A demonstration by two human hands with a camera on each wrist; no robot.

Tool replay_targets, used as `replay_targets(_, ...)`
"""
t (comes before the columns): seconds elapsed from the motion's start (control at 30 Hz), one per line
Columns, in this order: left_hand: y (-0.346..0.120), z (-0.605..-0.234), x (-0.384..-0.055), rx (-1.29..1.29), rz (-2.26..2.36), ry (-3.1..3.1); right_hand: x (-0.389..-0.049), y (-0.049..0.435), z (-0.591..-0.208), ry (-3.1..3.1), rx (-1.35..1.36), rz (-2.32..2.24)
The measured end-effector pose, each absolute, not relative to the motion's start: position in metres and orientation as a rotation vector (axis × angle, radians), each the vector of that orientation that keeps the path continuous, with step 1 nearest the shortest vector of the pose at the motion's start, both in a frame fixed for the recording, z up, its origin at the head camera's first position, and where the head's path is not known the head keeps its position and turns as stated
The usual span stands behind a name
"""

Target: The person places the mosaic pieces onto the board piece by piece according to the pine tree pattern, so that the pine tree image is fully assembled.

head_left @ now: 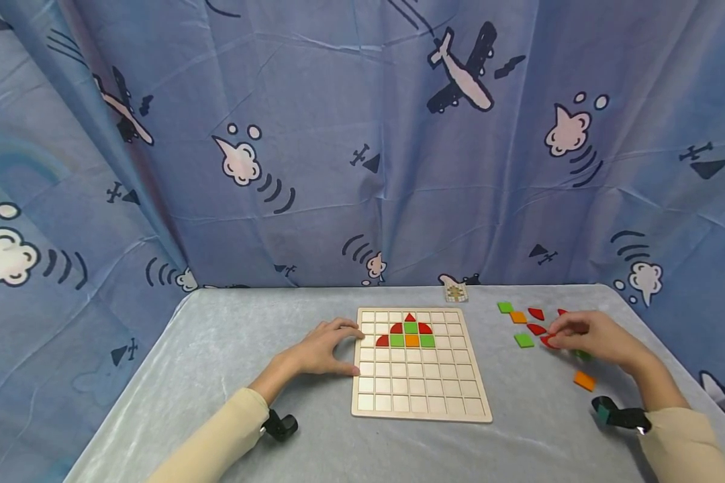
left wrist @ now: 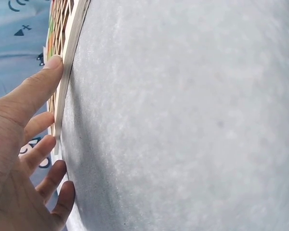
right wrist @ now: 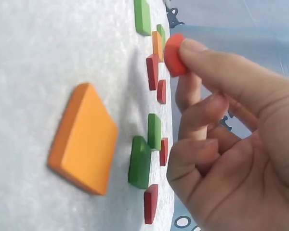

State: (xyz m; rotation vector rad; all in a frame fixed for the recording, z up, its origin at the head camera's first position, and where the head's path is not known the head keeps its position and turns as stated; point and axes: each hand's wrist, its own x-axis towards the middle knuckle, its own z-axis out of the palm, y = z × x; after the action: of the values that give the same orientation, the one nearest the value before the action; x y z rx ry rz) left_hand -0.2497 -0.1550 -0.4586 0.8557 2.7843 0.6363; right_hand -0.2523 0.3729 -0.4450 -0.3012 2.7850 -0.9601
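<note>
A wooden grid board lies on the table with a small pattern of flat pieces in its upper rows: a red triangle on top, red curved pieces and green squares below, and an orange square at the bottom middle. My left hand rests at the board's left side, its thumb and fingertips on the edge, fingers spread. To the right of the board, my right hand pinches a red quarter-circle piece between thumb and finger, held above the tabletop in the right wrist view.
Loose pieces lie around the right hand: green squares, orange squares, several red curved pieces and a green curved piece. A small patterned tile sits behind the board. A printed blue curtain hangs behind the table.
</note>
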Motion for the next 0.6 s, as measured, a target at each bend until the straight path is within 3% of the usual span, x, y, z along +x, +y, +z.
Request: replay_targets(0.6, -0.156, -0.46, -0.25, 0.874, 0.629, 2.795, -0.251, 0.338, -0.437, 2.809, -0.407, -1.094)
